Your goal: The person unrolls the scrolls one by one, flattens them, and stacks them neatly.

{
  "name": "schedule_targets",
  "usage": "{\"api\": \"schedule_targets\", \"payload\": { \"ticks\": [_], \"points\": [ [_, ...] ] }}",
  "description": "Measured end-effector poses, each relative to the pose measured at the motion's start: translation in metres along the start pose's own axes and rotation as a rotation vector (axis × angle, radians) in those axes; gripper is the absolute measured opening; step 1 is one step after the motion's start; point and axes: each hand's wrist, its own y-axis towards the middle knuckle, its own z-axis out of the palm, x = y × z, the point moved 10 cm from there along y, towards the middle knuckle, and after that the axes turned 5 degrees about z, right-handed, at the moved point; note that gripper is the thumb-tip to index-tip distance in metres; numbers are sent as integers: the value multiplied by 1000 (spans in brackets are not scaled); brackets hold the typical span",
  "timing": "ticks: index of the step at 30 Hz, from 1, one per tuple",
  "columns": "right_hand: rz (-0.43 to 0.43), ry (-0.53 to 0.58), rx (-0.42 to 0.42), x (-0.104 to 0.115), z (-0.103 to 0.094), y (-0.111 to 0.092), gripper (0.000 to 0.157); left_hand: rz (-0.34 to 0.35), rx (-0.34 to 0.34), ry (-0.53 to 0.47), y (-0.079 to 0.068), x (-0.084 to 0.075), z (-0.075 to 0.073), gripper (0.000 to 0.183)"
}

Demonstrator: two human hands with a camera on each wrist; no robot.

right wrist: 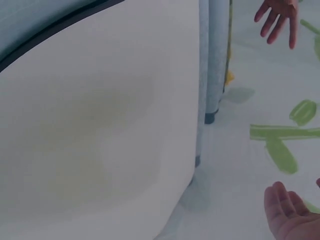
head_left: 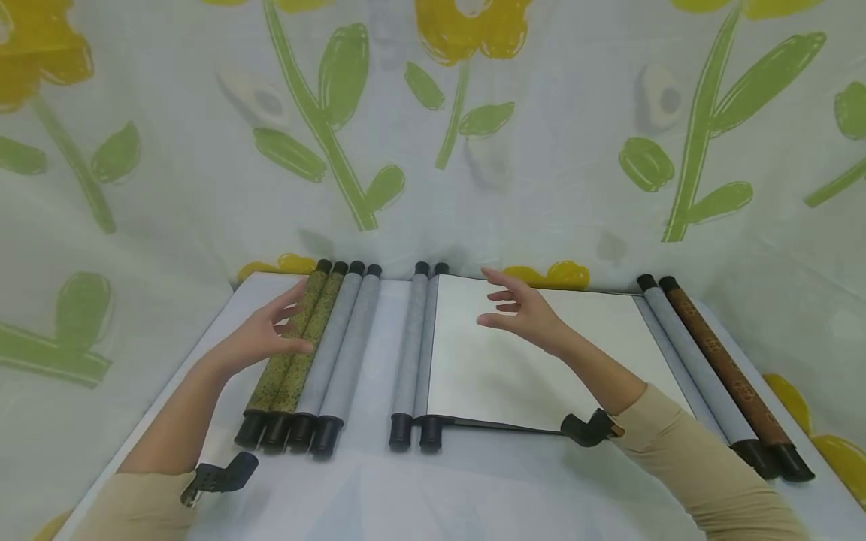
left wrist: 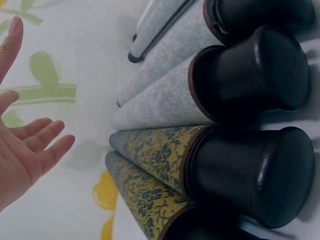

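My left hand [head_left: 264, 330] hovers with fingers apart over two gold-and-dark patterned scroll rolls [head_left: 298, 368] at the table's left; in the left wrist view that hand [left wrist: 22, 155] holds nothing. Two pale grey scroll rolls [head_left: 333, 342] lie alongside, all with black end knobs [left wrist: 280, 175]. Above a large flat white sheet [head_left: 487, 376] my right hand [head_left: 531, 315] is raised, fingers spread and empty. Two more grey rolls [head_left: 410, 346] run along the sheet's left edge. Beyond its right side lie a grey roll [head_left: 697, 357] and a brown patterned roll [head_left: 727, 364].
A white-covered table [head_left: 473, 488] bears everything. Behind and around it hangs a pale cloth [head_left: 541, 188] printed with yellow flowers and green stems. Black camera mounts [head_left: 226, 472] sit on both forearms, above beige sleeves.
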Motion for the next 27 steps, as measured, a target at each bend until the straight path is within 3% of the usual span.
{"api": "schedule_targets", "payload": {
  "ticks": [7,14,18,27],
  "points": [
    [-40,18,1,10,17,12,76,-59,51,-14,8,12,6,101],
    [-47,-26,-32,18,35,25,78,-74,108,0,13,27,23,101],
    [-9,-24,-32,19,47,32,79,-102,110,7,12,35,28,100],
    [-8,-78,-15,17,68,43,80,-149,84,-7,23,40,33,104]
  ]
}}
